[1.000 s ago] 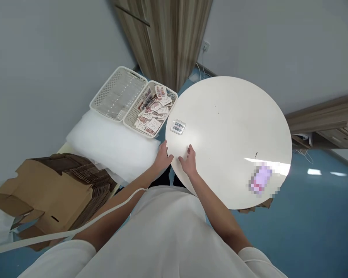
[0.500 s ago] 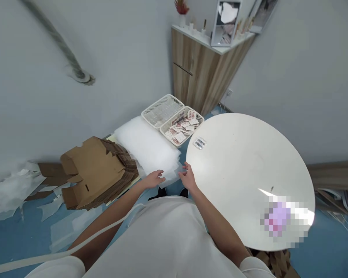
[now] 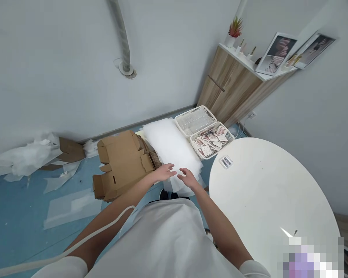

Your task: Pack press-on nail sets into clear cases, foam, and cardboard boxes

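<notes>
My left hand point(image 3: 163, 172) and my right hand point(image 3: 189, 178) are held close together, fingers apart, with nothing visible in either. Both hover over the near end of a stack of thin white foam sheets point(image 3: 174, 143). From this view I cannot tell whether any fingertip touches the sheets. Just left of my left hand lies a pile of flattened brown cardboard boxes point(image 3: 124, 160). The round white table point(image 3: 266, 185) stands to the right of my right hand. On its near-left edge rests a small clear case point(image 3: 226, 161) with dark pieces inside.
Beyond the sheets sit a white basket point(image 3: 195, 120) and another basket point(image 3: 193, 146) full of printed cards point(image 3: 210, 141). A wooden cabinet point(image 3: 229, 85) fills the corner. Sheet scraps point(image 3: 26, 154) litter the blue floor at left. A white cable point(image 3: 98, 231) crosses my left arm.
My view has turned left, so the table, baskets and cabinet sit further right. My hands have drawn closer together and now lie over the sheets; both stay open.
</notes>
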`<state>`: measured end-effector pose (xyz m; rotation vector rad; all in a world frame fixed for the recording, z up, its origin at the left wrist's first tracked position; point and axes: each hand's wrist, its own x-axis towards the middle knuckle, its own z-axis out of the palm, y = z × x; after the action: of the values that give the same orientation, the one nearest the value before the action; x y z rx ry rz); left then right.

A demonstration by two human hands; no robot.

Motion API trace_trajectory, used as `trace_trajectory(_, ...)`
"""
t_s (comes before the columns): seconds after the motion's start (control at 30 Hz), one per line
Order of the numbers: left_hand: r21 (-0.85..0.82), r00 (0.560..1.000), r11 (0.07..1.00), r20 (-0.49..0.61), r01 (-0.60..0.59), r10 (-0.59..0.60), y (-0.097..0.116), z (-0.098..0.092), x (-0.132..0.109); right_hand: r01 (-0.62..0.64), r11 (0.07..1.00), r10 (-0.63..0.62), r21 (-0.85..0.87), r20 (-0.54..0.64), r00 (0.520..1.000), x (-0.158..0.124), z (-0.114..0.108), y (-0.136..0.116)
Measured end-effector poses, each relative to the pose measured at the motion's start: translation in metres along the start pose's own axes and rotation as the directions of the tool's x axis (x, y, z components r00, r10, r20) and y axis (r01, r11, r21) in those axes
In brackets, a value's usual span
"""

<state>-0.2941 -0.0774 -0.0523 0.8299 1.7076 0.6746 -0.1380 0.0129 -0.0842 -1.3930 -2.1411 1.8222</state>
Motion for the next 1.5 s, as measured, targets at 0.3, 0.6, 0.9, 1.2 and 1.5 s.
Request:
trace_trajectory(0.3,0.252,0.994,0.966,-0.105,0.053,-0.027,0.007,-0.013,0.071,-0.062,0.998,0.063,0.012,-0.116,0.991,0.067,-0.012,-0.018)
trace_trajectory(0.6,0.151,0.967,0.956,-0.083,0.253,-0.242,-0.016,0.009,0.102,-0.17,0.977,0.192,0.128,-0.189,0.963,0.113,0.0,0.0)
trace_trajectory(0.9,0.055,0.958,0.964,-0.134,0.262,-0.252,-0.013,0.005,0.099,-0.15,0.938,0.187,0.311,-0.091,0.978,0.151,-0.008,-0.019)
trace_trajectory(1.2,-0.026,0.915,0.972,-0.33,0.235,-0.23,0.003,-0.009,0.073,-0.243,0.799,0.227,0.55,0.099,0.969,0.149,-0.017,-0.041)
trace_trajectory(1.5,-0.186,0.905,0.979,-0.398,0.08,-0.15,-0.004,-0.021,0.051,-0.357,0.685,0.207,0.635,0.3,0.931,0.115,-0.036,-0.058)
